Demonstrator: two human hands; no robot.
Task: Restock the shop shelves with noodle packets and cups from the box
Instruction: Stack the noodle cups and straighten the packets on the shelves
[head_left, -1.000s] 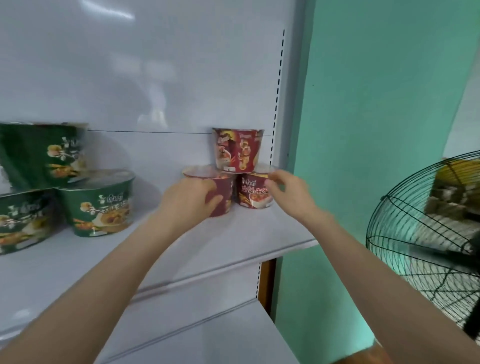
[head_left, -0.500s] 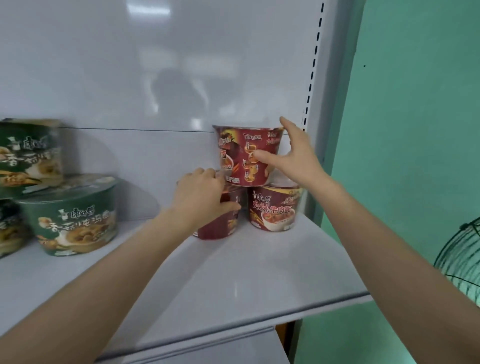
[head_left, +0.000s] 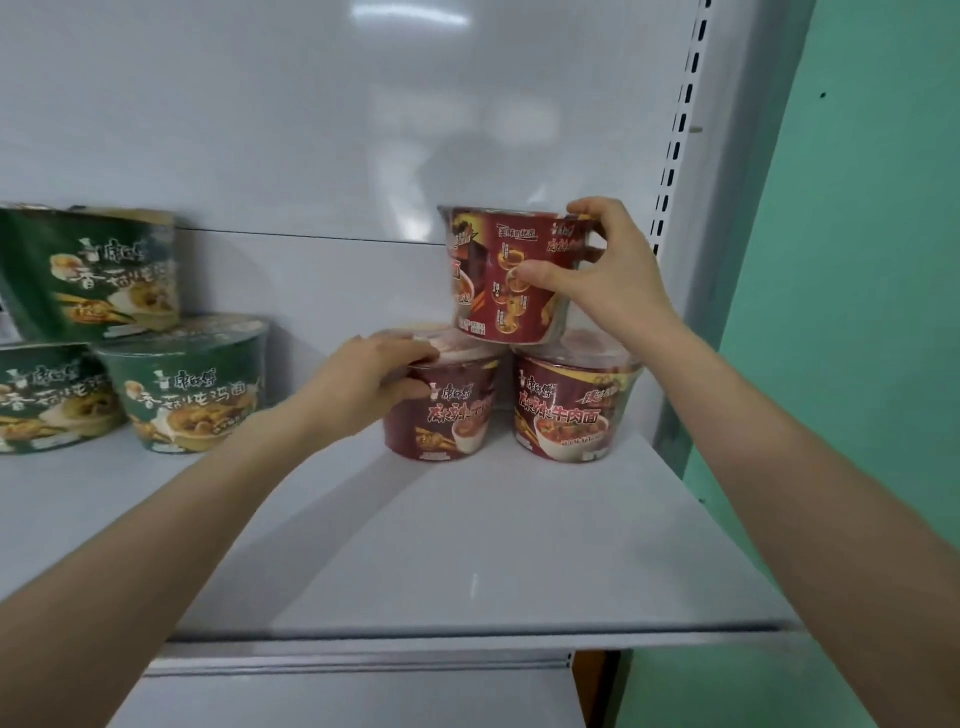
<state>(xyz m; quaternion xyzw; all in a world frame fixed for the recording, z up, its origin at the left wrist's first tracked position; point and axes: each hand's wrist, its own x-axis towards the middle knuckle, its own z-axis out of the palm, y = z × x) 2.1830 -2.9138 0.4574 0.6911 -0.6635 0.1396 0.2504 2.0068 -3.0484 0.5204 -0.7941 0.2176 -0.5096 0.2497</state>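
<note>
White back panel (head_left: 311, 130) of the shelf unit fills the upper left and centre of the frame. Teal wall (head_left: 872, 260) runs down the right edge. White shelf board (head_left: 493, 545) spans the middle and lower centre. A lower shelf (head_left: 337, 696) shows at the bottom edge. Slotted upright (head_left: 680, 130) stands at upper right, between panel and wall.

Left of frame, on the shelf board: three green noodle bowls. One front bowl (head_left: 187, 384) stands upright. A second (head_left: 47, 395) is just beside it at the frame edge. A third (head_left: 98, 270) sits on top of these, tilted.

Centre of frame, at the back of the shelf board, near the upright: three red noodle bowls.
- Lower-left red bowl (head_left: 447, 410) and lower-right red bowl (head_left: 571, 405) stand side by side, close together.
- Top red bowl (head_left: 498, 275) rests across their two lids.

Left hand (head_left: 363, 384), centre left: grip curled on the lower-left red bowl, fingers over the lid rim, thumb against the side wall.

Right hand (head_left: 613, 275), centre right: grip pinching the top red bowl, thumb on its front face, fingers hooked over the rim on the right side.

Both forearms reach in from the bottom corners.
</note>
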